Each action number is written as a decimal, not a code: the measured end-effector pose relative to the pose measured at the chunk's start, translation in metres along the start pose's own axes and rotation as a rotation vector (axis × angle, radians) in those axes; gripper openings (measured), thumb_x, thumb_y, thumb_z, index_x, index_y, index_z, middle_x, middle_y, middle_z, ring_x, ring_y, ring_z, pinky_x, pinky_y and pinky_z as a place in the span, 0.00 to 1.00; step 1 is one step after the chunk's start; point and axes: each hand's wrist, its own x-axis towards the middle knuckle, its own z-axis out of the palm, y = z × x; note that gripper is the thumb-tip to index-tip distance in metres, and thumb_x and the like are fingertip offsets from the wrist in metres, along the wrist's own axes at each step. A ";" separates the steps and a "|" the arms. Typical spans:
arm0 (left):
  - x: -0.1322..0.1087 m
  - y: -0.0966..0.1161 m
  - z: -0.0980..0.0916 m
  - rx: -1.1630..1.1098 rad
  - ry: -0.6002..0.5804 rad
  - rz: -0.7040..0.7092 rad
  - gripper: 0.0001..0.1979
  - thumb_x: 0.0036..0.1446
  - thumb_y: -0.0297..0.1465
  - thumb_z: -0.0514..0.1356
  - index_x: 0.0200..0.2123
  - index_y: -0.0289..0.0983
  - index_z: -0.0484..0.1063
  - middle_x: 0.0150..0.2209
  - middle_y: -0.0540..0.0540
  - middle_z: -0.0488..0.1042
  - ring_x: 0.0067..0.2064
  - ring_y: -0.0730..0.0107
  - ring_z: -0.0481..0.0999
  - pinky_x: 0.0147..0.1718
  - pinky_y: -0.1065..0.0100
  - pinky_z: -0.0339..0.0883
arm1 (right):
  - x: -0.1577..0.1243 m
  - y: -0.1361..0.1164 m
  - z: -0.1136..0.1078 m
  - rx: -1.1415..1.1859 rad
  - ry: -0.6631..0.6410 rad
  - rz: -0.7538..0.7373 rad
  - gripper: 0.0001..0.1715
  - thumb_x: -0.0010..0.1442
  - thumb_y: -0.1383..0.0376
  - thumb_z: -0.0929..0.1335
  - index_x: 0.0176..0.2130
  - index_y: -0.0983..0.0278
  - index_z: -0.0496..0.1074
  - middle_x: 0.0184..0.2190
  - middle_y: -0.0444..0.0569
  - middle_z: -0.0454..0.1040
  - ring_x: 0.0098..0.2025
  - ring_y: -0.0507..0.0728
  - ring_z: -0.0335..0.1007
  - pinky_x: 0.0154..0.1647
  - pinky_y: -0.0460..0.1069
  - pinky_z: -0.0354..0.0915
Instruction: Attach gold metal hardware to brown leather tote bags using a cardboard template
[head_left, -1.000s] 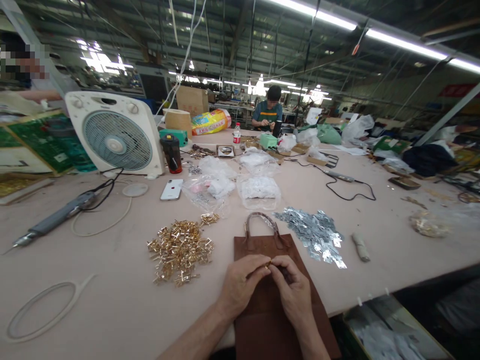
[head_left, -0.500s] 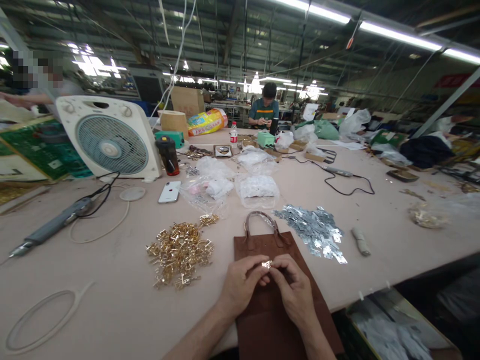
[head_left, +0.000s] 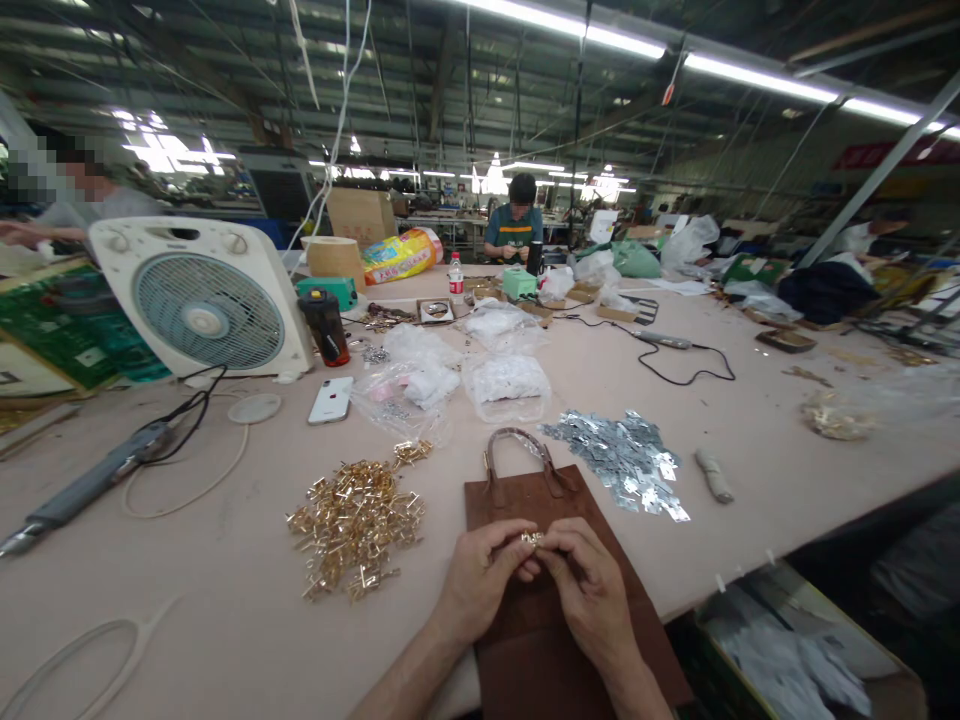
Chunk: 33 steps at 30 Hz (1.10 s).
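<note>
Between the fingertips of both hands is a small shiny gold metal fitting (head_left: 532, 538); its exact shape is partly covered by the fingers. My left hand (head_left: 486, 578) pinches it from the left, and my right hand (head_left: 586, 578) pinches it from the right. Both hands are over a brown handbag (head_left: 517, 500) lying on the table, its handles pointing away from me. Left of the bag is a heap of gold metal fittings (head_left: 356, 525). A spread of flat silver metal plates (head_left: 619, 450) lies to its right.
An electric screwdriver (head_left: 97, 485) and a box fan (head_left: 202, 300) occupy the left side. Beyond the bag are a phone (head_left: 330, 400), a dark bottle (head_left: 325, 328) and plastic bags (head_left: 508, 385). A grey roll (head_left: 713, 475) lies right. A co-worker (head_left: 514, 222) sits across the table.
The camera view has shifted slightly, so the surroundings appear moved left. Both hands still hold the gold fitting over the bag, with its glinting face turned a little.
</note>
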 end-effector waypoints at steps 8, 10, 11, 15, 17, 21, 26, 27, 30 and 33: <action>0.000 0.002 0.000 0.111 -0.011 0.078 0.16 0.66 0.41 0.63 0.49 0.37 0.81 0.35 0.45 0.84 0.32 0.66 0.83 0.36 0.68 0.80 | -0.004 -0.002 -0.003 0.090 0.034 0.063 0.05 0.70 0.62 0.70 0.42 0.58 0.78 0.39 0.50 0.75 0.41 0.59 0.75 0.42 0.52 0.72; 0.001 0.002 0.001 0.176 0.014 0.140 0.15 0.67 0.40 0.63 0.50 0.39 0.81 0.38 0.45 0.84 0.35 0.67 0.83 0.38 0.68 0.80 | -0.004 0.000 -0.005 0.171 0.062 0.131 0.05 0.70 0.61 0.70 0.43 0.58 0.77 0.40 0.50 0.75 0.42 0.59 0.75 0.43 0.51 0.72; 0.001 0.002 0.002 0.187 0.025 0.159 0.14 0.67 0.40 0.63 0.51 0.39 0.80 0.40 0.46 0.84 0.35 0.67 0.83 0.38 0.69 0.80 | -0.003 0.001 -0.005 0.192 0.068 0.160 0.06 0.70 0.60 0.70 0.43 0.58 0.77 0.41 0.50 0.75 0.43 0.59 0.75 0.44 0.51 0.72; 0.000 0.001 0.004 0.172 0.032 0.192 0.12 0.66 0.37 0.64 0.50 0.40 0.79 0.39 0.48 0.84 0.34 0.69 0.83 0.37 0.70 0.80 | 0.000 0.003 -0.007 0.186 0.019 0.195 0.09 0.70 0.58 0.70 0.43 0.58 0.81 0.43 0.50 0.77 0.48 0.60 0.75 0.48 0.51 0.71; -0.002 0.001 0.003 0.235 0.028 0.225 0.10 0.67 0.36 0.64 0.48 0.40 0.80 0.39 0.48 0.83 0.35 0.69 0.83 0.38 0.71 0.79 | 0.002 0.003 -0.007 0.187 0.014 0.202 0.10 0.70 0.57 0.71 0.43 0.58 0.82 0.42 0.50 0.78 0.48 0.61 0.76 0.47 0.51 0.72; -0.004 -0.001 0.001 0.363 0.029 0.264 0.08 0.67 0.34 0.64 0.47 0.41 0.81 0.42 0.47 0.84 0.39 0.68 0.83 0.42 0.70 0.79 | 0.002 0.002 -0.006 0.143 0.034 0.200 0.10 0.70 0.57 0.70 0.40 0.59 0.80 0.40 0.50 0.78 0.45 0.60 0.76 0.45 0.51 0.71; -0.004 -0.005 0.001 0.415 0.012 0.296 0.09 0.68 0.33 0.63 0.49 0.42 0.80 0.44 0.47 0.84 0.41 0.67 0.83 0.43 0.69 0.79 | 0.001 0.001 -0.005 0.078 0.024 0.164 0.11 0.73 0.59 0.67 0.39 0.59 0.77 0.38 0.49 0.76 0.42 0.59 0.74 0.45 0.51 0.69; -0.004 -0.006 0.001 0.425 0.011 0.312 0.08 0.68 0.32 0.63 0.49 0.42 0.80 0.44 0.47 0.84 0.41 0.67 0.83 0.44 0.69 0.79 | 0.001 0.000 -0.005 0.070 0.024 0.159 0.12 0.73 0.59 0.67 0.39 0.59 0.77 0.38 0.49 0.76 0.42 0.59 0.74 0.45 0.51 0.68; -0.006 -0.006 0.001 0.457 0.010 0.373 0.08 0.68 0.32 0.63 0.48 0.42 0.80 0.44 0.47 0.84 0.43 0.66 0.83 0.46 0.68 0.79 | 0.001 -0.002 -0.005 0.059 0.019 0.155 0.13 0.73 0.59 0.66 0.37 0.59 0.75 0.36 0.48 0.75 0.40 0.59 0.72 0.42 0.51 0.67; -0.006 -0.005 0.001 0.474 0.005 0.409 0.08 0.68 0.32 0.63 0.48 0.42 0.80 0.44 0.46 0.84 0.44 0.65 0.83 0.47 0.67 0.78 | 0.002 -0.004 -0.005 0.063 0.012 0.169 0.14 0.73 0.58 0.66 0.35 0.59 0.73 0.35 0.48 0.74 0.39 0.58 0.71 0.41 0.50 0.66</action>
